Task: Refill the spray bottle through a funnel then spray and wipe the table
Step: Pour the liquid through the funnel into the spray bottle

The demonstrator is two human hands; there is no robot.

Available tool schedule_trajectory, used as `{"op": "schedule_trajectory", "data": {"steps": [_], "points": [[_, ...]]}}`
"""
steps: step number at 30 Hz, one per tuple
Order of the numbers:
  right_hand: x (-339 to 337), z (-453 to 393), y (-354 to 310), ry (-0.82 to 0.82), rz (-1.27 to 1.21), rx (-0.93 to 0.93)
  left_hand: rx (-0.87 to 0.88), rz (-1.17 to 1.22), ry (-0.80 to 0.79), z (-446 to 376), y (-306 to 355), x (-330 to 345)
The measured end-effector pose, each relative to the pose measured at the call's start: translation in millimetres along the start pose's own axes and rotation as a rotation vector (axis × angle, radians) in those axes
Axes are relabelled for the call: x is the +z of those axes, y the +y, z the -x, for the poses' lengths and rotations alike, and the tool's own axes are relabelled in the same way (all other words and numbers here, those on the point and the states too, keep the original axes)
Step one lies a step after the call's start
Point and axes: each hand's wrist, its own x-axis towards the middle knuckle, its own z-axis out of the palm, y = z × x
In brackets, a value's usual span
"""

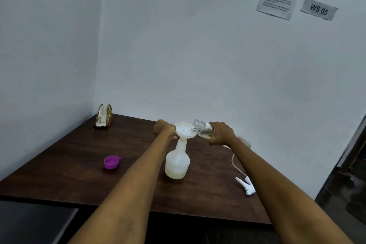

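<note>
Both hands are busy: the left hand (164,129) holds the white funnel (185,129) steady, and the right hand (221,133) grips a tipped clear jar (203,128) over it. Under the funnel, the spray bottle (177,161) stands on the dark brown counter (79,164). A purple cap (111,162) lies left, the spray head (246,185) right. White walls (178,45) meet behind.

From my remote seat, the table (83,156) was dark brown with a wood grain. The spray bottle (177,164) at centre was milky white, its funnel (185,130) white, the jar (203,128) clear. A purple cap (111,162) sat lower left. The trigger head (246,185) was white. The holder (104,116) was gold. The walls (198,45) were pale grey-white.
</note>
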Motion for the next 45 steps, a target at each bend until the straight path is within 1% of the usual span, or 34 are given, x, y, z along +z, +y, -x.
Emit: {"op": "schedule_trajectory", "data": {"steps": [16, 27, 45], "points": [[-1.2, 0.8, -0.4, 0.018, 0.020, -0.008, -0.025, -0.016, 0.038, 1.9, 3.2, 1.6], [-3.8, -0.2, -1.2, 0.013, 0.055, -0.009, -0.019, 0.040, 0.052, 0.5, 2.2, 3.3], [-5.5, 2.6, 0.4, 0.019, 0.071, -0.010, 0.000, 0.018, 0.074, -0.5, 1.1, 4.4]]}}
